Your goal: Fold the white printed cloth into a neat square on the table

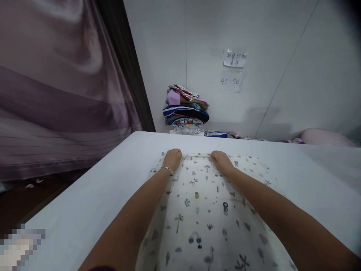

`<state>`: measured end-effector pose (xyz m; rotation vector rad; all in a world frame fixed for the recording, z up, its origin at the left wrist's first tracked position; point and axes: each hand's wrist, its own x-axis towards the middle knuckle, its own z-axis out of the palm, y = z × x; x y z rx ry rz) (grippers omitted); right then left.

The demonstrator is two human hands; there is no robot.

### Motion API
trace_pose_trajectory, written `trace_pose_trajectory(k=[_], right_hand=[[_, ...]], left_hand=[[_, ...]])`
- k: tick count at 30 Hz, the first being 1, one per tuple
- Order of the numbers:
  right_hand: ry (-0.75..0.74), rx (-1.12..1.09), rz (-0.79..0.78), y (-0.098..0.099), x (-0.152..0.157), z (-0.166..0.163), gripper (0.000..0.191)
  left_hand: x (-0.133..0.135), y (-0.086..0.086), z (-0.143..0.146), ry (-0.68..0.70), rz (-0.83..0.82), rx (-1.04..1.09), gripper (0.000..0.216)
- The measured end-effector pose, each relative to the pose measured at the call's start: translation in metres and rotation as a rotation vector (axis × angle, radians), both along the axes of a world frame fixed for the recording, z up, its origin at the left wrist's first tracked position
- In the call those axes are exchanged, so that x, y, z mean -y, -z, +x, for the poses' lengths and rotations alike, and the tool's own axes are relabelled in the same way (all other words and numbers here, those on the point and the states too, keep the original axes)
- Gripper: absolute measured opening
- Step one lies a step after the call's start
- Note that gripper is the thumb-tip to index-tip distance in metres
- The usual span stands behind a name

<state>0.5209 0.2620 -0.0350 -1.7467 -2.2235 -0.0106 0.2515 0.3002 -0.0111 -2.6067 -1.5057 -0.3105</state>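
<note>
A white cloth [203, 210] printed with small palms, flamingos and sunglasses lies across the white table and runs toward me between my arms. At its far edge, my left hand [172, 159] is closed on the cloth near the left side, a bracelet on its wrist. To the right, my right hand [221, 161] is closed on the same far edge. Between the two hands the edge looks gathered into a narrow raised fold. The fingertips curl over the edge and are partly hidden.
Behind the white table [113, 180] a pile of folded fabrics [186, 109] stands against the wall. Two paper notes [235, 60] hang there. A mauve curtain [62, 86] drapes at the left. More cloths [216, 134] and a pink rounded bundle [324, 136] lie beyond the far edge.
</note>
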Motion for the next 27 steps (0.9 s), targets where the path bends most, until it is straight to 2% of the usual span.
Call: trace_pose_trajectory(k=[6,15,21,27], right_hand=[[-0.023,-0.001,0.046,-0.001,0.000,-0.003,0.018],[0.048,0.090,-0.035,-0.019,-0.002,-0.012,0.026],[0.091,0.186,-0.131,-0.018,-0.016,-0.015,0.024],[0.099,0.207,-0.175,-0.015,-0.027,-0.015,0.022]], left_hand=[[0.002,0.001,-0.006,0.026,-0.053,-0.007,0.018],[-0.016,-0.002,0.002,-0.087,-0.141,-0.013,0.026],[-0.026,-0.001,0.012,-0.144,-0.167,-0.038,0.025],[-0.030,0.002,0.006,-0.080,-0.200,-0.049,0.025]])
